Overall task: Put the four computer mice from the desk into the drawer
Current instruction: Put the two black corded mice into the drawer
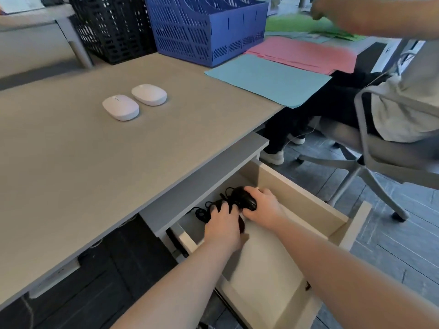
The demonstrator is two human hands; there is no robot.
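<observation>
Two white mice lie side by side on the grey desk (71, 162): one nearer me (120, 107), one behind it to the right (149, 94). Under the desk edge the drawer (301, 200) is pulled out. Both my hands are inside it at the back. My right hand (263, 206) grips a black wired mouse (244, 198). My left hand (223, 225) covers a second black mouse (241, 224), mostly hidden under the palm. Their black cables (202, 212) lie tangled at the drawer's back left.
A blue file rack (204, 27) and a black crate (114, 27) stand at the desk's far side. Teal (268, 79) and pink (306, 53) paper sheets lie at the right. Another person sits on a swivel chair (370, 150) to the right, close to the drawer.
</observation>
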